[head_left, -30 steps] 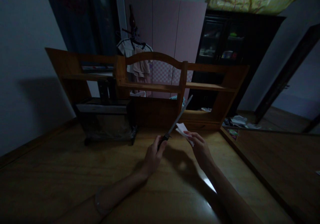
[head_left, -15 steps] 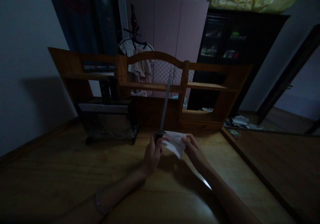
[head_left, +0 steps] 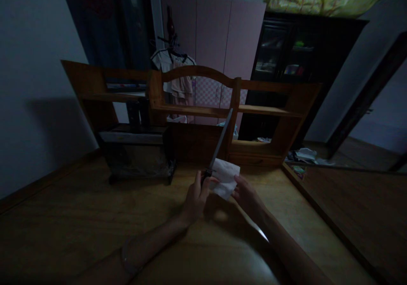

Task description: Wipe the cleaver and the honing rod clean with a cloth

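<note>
In the middle of the head view, my left hand (head_left: pixel 195 198) is closed round the dark handle of a long, narrow grey blade like a small sword (head_left: pixel 220 143). The blade points up and away, leaning right. A white tissue (head_left: pixel 226 178) spreads beside the handle, its left edge at my left fingers. On its other side my right hand (head_left: pixel 248 196) pinches the tissue's right edge between thumb and fingers. Both hands are raised over the wooden surface (head_left: pixel 152 225). The handle is mostly hidden by my left fingers.
A wooden shelf unit (head_left: pixel 197 70) stands across the far side. A dark box-shaped appliance (head_left: pixel 140 158) is at the left. Behind are clothes on a rack (head_left: pixel 181 84), a pink wardrobe (head_left: pixel 213 35) and a black cabinet (head_left: pixel 330 52). A raised wooden edge (head_left: pixel 318 202) runs along the right.
The blade has tilted from nearly upright to leaning right, its tip lower. The tissue has turned to face me more, and my right hand has shifted slightly down.
</note>
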Available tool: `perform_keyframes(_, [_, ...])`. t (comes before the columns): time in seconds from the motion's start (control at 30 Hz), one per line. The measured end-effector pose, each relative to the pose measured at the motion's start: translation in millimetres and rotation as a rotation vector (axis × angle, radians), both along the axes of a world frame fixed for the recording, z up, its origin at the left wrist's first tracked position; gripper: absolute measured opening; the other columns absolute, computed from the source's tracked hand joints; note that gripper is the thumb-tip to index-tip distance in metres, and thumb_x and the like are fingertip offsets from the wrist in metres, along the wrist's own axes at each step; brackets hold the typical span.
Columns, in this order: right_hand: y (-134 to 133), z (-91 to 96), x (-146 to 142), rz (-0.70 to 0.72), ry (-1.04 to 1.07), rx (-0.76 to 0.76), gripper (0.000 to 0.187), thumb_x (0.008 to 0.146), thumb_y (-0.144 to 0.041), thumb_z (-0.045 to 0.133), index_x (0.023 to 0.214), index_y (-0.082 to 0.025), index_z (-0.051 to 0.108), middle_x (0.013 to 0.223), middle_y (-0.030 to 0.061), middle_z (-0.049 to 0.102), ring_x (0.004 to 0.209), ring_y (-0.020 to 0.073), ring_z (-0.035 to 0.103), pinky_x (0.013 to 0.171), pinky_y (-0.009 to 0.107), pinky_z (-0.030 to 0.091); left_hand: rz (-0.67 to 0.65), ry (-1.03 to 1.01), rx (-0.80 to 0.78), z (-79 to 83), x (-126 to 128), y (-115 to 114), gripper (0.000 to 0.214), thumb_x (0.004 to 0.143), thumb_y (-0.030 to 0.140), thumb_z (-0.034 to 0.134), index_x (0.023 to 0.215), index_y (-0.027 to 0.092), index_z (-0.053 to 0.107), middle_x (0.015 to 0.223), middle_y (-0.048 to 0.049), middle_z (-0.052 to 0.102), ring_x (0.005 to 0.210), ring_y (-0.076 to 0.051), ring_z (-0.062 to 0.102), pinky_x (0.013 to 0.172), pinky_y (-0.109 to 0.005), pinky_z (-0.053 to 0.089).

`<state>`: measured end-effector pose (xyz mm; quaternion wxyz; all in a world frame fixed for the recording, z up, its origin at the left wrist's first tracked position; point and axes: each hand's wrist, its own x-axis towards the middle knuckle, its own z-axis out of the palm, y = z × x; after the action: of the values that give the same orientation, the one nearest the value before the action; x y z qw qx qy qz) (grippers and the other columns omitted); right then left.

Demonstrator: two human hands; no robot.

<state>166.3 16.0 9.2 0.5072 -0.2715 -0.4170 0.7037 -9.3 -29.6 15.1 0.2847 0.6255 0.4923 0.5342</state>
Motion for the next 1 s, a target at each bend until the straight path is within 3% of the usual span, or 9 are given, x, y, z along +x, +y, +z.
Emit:
perform_keyframes(0.17, [-6.1,-0.7,-3.6,0.070,-0.076,0.019,0.033,0.078,-0.035,0.068,0.105,-0.015,0.067,0.095,0.0086,0.072,0.082,0.0218,0.068,0.076,0.032,0.051,0.001,-0.044,-0.034,-6.8,0.7,3.8,0.041,0.093,0.048,0.032,0.099,0.017,0.058,0.069,0.0000,0.055,0.054,-0.011,0.045,0.055,-0.021,0.035])
perform_keyframes(0.37, [-1.4,4.0,0.2,0.042,0.028,-0.007,0.033,0.078,-0.035,0.068,0.104,-0.014,0.067,0.099,0.0095,0.071,0.093,0.0249,0.066,0.084,0.037,0.049,0.026,-0.126,-0.046,-17.6,2.1,8.4,0.035,0.091,0.048,0.039,0.105,0.018,0.049,0.083,-0.0034,0.058,0.072,-0.014,0.054,0.062,-0.022,0.040])
perform_keyframes(0.57, [-2.5,4.8,-2.3,0.087,0.037,0.029,0.032,0.083,-0.034,0.062,0.106,-0.013,0.067,0.101,0.0100,0.070,0.092,0.0235,0.065,0.085,0.036,0.047,-0.050,-0.121,-0.079,-17.8,4.1,4.8,0.035,0.091,0.048,0.037,0.108,0.019,0.048,0.076,-0.0004,0.057,0.063,-0.012,0.052,0.058,-0.022,0.039])
perform_keyframes(0.7, [-8.9,6.3,-6.3,0.148,0.000,0.076,0.029,0.084,-0.031,0.061,0.107,-0.014,0.067,0.102,0.0091,0.070,0.089,0.0208,0.064,0.084,0.032,0.045,-0.103,-0.101,-0.164,-15.2,5.7,-1.0,0.045,0.091,0.049,0.035,0.124,0.020,0.042,0.101,-0.0075,0.062,0.088,-0.018,0.060,0.075,-0.027,0.045])
perform_keyframes(0.83, [-16.6,13.6,-6.8,0.196,-0.013,0.131,0.033,0.085,-0.031,0.059,0.115,-0.018,0.064,0.113,0.0082,0.066,0.102,0.0226,0.059,0.094,0.036,0.039,-0.110,-0.039,-0.219,-16.2,7.2,0.3,0.062,0.089,0.050,0.038,0.139,0.016,0.028,0.136,-0.0141,0.047,0.125,-0.023,0.044,0.101,-0.033,0.033])
perform_keyframes(0.9, [-20.3,18.1,-6.0,0.201,-0.043,0.195,0.037,0.082,-0.028,0.063,0.118,-0.020,0.061,0.117,0.0066,0.064,0.108,0.0229,0.056,0.099,0.037,0.035,-0.121,-0.010,-0.274,-17.4,7.8,2.4,0.068,0.089,0.052,0.039,0.142,0.014,0.022,0.142,-0.0155,0.040,0.132,-0.025,0.035,0.106,-0.036,0.027])
perform_keyframes(1.0, [-25.3,22.8,-5.3,0.201,-0.126,0.291,0.043,0.079,-0.026,0.066,0.122,-0.022,0.058,0.120,0.0047,0.062,0.111,0.0236,0.054,0.100,0.038,0.036,-0.161,-0.006,-0.296,-17.3,8.4,2.8,0.066,0.089,0.053,0.037,0.142,0.016,0.023,0.139,-0.0147,0.044,0.130,-0.026,0.039,0.105,-0.038,0.030])
